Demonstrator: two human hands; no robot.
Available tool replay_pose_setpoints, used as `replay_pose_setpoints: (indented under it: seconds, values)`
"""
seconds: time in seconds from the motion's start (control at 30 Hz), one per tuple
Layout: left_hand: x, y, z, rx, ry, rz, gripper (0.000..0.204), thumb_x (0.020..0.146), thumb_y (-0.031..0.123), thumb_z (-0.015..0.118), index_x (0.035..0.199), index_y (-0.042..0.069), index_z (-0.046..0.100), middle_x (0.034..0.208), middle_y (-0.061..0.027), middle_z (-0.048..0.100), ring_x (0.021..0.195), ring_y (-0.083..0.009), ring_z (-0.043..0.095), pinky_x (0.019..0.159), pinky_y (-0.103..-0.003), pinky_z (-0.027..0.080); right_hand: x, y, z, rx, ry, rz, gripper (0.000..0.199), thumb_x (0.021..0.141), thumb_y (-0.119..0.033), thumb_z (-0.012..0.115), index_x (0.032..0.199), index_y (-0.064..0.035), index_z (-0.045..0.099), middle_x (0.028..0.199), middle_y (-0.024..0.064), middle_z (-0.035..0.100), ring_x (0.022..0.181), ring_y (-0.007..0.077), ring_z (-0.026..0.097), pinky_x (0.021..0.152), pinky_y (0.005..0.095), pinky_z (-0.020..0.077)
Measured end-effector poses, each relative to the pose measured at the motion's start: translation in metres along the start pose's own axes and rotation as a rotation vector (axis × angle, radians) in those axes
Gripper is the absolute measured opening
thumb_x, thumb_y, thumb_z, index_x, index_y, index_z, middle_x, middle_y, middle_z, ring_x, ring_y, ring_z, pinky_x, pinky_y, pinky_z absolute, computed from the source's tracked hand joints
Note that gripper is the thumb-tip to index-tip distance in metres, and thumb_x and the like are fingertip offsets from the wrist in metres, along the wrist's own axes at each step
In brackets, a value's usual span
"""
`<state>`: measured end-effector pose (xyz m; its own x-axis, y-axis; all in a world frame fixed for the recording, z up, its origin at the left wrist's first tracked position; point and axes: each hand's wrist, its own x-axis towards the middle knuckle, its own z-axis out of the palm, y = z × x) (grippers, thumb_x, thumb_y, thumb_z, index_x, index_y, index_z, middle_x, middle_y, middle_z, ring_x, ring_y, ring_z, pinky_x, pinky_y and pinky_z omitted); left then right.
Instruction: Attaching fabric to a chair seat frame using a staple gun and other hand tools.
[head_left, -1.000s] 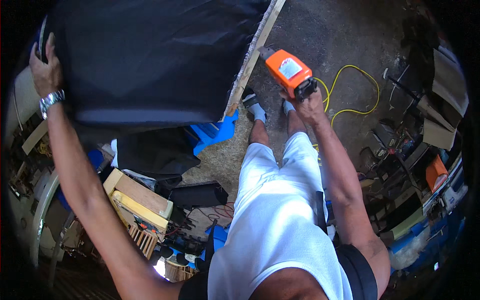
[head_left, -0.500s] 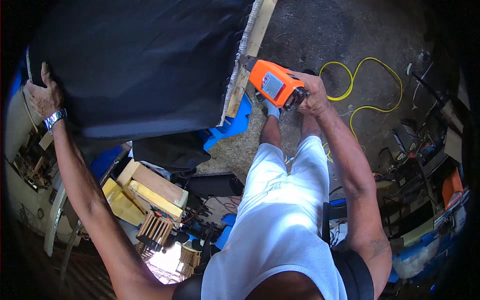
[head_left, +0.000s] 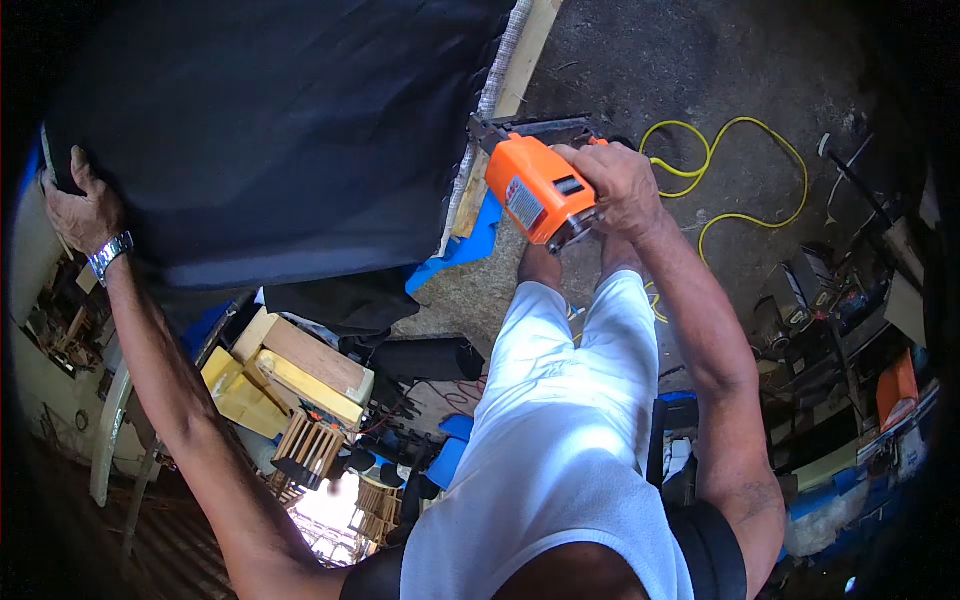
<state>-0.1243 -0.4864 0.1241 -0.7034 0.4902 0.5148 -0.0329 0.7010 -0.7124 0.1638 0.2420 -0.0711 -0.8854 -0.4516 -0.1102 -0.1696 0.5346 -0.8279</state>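
Note:
A large piece covered in black fabric (head_left: 300, 140) fills the upper left, with a pale woven strip (head_left: 487, 95) and a bare wooden rail (head_left: 525, 60) along its right edge. My left hand (head_left: 85, 208), with a metal watch at the wrist, grips the left edge; its thumb lies on the fabric while its other fingers curl over the side, partly hidden. In my right hand (head_left: 622, 190) is an orange staple gun (head_left: 530, 190), held by its handle. The gun's dark nose meets the woven strip at the right edge, though I cannot tell whether it presses on it.
A yellow hose (head_left: 735, 215) loops over the concrete floor at the right. Blue material (head_left: 468, 243) shows beneath the piece's near corner. Wooden and yellow blocks (head_left: 310, 365) are stacked at lower left, near a black roll (head_left: 425, 358). Clutter lines the far right, including an orange panel (head_left: 897, 390).
The staple gun has turned in my right hand, bringing its dark magazine into view, and its nose has shifted slightly left and down. My left hand has slid slightly down and left along the edge.

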Motion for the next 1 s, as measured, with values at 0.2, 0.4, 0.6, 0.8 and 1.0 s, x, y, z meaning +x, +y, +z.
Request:
replay_pose_setpoints:
  seconds: [0.2,0.4,0.6,0.8,1.0]
  values:
    - [0.078,0.218,-0.279,-0.794,-0.156,0.279,0.017,0.084,0.021,0.073,0.098,0.013,0.068,0.089,-0.0038,0.069,0.078,-0.0228,0.065,0.071,-0.035,0.052,-0.016,-0.017,0.003,0.536,0.160,0.017,0.049,0.074,-0.013,0.075,0.120,-0.0040,0.065,0.105,0.0176,0.071,0.097,0.0312,0.071,0.086,0.0341,0.0539]
    - [-0.011,0.392,-0.388,-0.971,-0.746,0.016,0.017,0.078,0.021,0.070,0.091,0.011,0.063,0.078,-0.0053,0.060,0.072,-0.0240,0.058,0.063,-0.039,0.042,-0.075,-0.021,0.013,0.414,0.177,0.274,0.033,0.074,-0.020,0.081,0.099,-0.0038,0.067,0.089,0.0118,0.069,0.079,0.0258,0.069,0.073,0.0354,0.0533]
    - [-0.002,0.418,-0.385,-0.867,-0.756,-0.157,0.014,0.080,0.019,0.069,0.090,0.008,0.067,0.075,-0.0070,0.066,0.071,-0.0273,0.065,0.066,-0.040,0.050,-0.111,-0.009,0.014,0.380,0.116,0.333,0.031,0.073,-0.014,0.074,0.102,-0.0056,0.066,0.085,0.0141,0.069,0.079,0.0338,0.069,0.071,0.0408,0.0536]
    - [0.004,0.419,-0.386,-0.834,-0.837,-0.147,0.014,0.082,0.019,0.064,0.088,0.007,0.065,0.078,-0.0118,0.067,0.072,-0.0311,0.066,0.067,-0.044,0.052,-0.113,-0.007,0.014,0.359,0.097,0.374,0.035,0.072,-0.024,0.085,0.098,-0.0058,0.068,0.086,0.0126,0.070,0.081,0.0312,0.070,0.072,0.0384,0.0533]
    - [0.001,0.421,-0.385,-0.751,-0.861,-0.103,0.012,0.085,0.020,0.061,0.082,0.009,0.060,0.076,-0.0117,0.066,0.071,-0.0311,0.065,0.066,-0.045,0.051,-0.112,0.000,0.002,0.370,0.113,0.338,0.039,0.073,-0.016,0.076,0.110,-0.0068,0.066,0.088,0.0154,0.069,0.084,0.0350,0.069,0.074,0.0416,0.0536]
